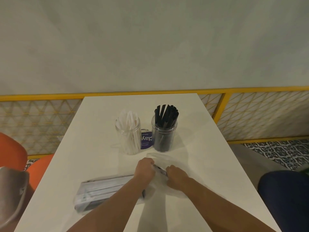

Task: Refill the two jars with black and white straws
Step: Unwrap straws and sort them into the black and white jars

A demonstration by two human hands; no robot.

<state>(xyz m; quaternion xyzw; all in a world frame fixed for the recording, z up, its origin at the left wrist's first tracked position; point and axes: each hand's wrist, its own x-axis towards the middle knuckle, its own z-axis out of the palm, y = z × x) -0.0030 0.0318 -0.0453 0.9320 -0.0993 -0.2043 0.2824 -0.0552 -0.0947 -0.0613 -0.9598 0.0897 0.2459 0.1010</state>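
Head view: left hand (144, 168) and right hand (175, 173) each pinch the clear bag (158, 157) of black straws (160, 169) at six o'clock from the black jar (164, 138) and white jar (128, 138), so a sudden tear could, I judge, scatter straws or knock a jar over.

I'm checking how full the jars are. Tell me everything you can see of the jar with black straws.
The jar is clear, round and lidless, glass or plastic. It stands upright on the white table, right of the other jar, a purple card between them. Black straws fill it, leaning and sticking out above its rim. Neither the left hand nor right hand touches it.
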